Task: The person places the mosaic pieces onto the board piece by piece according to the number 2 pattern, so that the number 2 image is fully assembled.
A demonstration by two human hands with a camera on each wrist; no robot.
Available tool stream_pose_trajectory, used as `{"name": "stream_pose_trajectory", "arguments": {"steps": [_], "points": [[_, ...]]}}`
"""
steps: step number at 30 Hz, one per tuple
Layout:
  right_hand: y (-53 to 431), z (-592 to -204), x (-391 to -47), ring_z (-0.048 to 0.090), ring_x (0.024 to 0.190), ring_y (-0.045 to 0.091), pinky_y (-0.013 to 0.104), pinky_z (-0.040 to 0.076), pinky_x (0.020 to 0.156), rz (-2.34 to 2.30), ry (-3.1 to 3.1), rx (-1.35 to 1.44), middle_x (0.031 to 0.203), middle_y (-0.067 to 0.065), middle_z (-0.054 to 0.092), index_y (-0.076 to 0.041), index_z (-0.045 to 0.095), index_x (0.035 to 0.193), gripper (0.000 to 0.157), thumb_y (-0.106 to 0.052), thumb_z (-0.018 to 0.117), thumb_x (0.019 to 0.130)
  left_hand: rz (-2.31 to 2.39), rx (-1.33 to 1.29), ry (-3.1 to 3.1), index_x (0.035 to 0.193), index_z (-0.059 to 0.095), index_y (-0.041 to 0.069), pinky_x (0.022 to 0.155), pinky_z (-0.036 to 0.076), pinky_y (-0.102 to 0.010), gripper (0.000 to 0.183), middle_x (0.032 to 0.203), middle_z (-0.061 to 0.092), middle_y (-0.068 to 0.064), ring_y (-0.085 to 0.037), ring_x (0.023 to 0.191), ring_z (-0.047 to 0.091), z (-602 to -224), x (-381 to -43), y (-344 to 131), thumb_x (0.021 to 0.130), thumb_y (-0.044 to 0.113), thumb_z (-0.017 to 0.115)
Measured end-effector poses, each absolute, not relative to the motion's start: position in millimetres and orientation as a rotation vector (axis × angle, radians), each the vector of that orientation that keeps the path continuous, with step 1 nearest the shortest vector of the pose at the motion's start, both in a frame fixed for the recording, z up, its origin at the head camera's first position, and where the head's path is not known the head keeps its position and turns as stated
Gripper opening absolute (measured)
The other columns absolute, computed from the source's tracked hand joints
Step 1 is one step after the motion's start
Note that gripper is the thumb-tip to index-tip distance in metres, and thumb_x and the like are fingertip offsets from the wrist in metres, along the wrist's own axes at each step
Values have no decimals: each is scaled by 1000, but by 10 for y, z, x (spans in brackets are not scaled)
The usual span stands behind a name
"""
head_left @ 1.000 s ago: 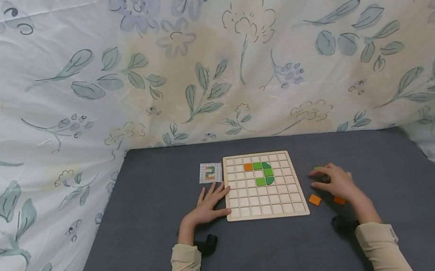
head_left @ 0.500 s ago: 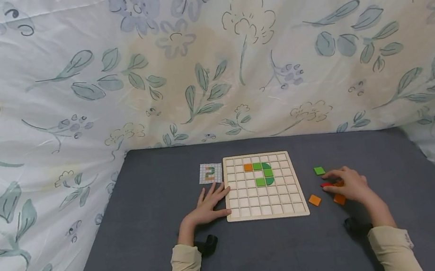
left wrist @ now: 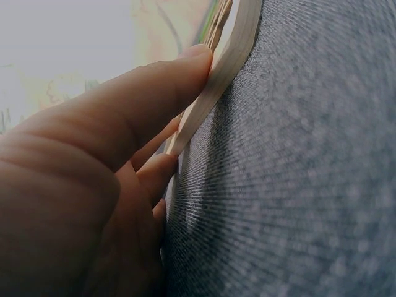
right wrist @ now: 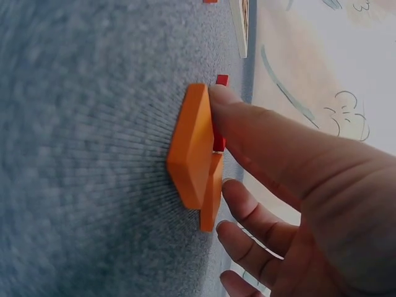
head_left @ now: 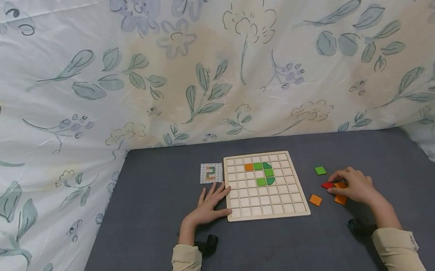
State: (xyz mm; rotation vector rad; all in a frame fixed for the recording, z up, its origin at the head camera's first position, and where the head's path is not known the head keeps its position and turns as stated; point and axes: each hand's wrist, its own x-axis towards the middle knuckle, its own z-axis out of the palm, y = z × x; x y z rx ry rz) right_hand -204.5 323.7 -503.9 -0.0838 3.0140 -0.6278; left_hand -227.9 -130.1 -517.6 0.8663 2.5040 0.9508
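While the head view shows my left hand (head_left: 206, 208) spread at nine o'clock on the board (head_left: 265, 200), my right hand (head_left: 353, 184) straddles the red tile (head_left: 327, 185), out at three; whether it pinches, I can't tell. The left wrist view shows my thumb (left wrist: 158, 86) touching the board's edge. In the right wrist view, orange tiles (right wrist: 195, 148) crowd close, so a straight-up lift seems cleanest.

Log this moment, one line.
left hand: touching pale wooden grid board; right hand: at flat red tile; square orange tiles: nearby
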Motion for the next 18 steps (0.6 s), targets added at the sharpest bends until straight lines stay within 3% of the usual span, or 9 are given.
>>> {"name": "stream_pose_trajectory", "arguments": {"steps": [18], "points": [[3054, -4996, -2100, 46, 91, 37, 54, 29, 71, -686, 3086, -253, 101, 18, 53, -9, 69, 103, 31, -29, 73, 80, 945, 877, 2505, 150, 21, 16, 112, -11, -55, 70, 156, 9, -8, -30, 143, -6, -5193, -2284, -1310, 92, 36, 56]]}}
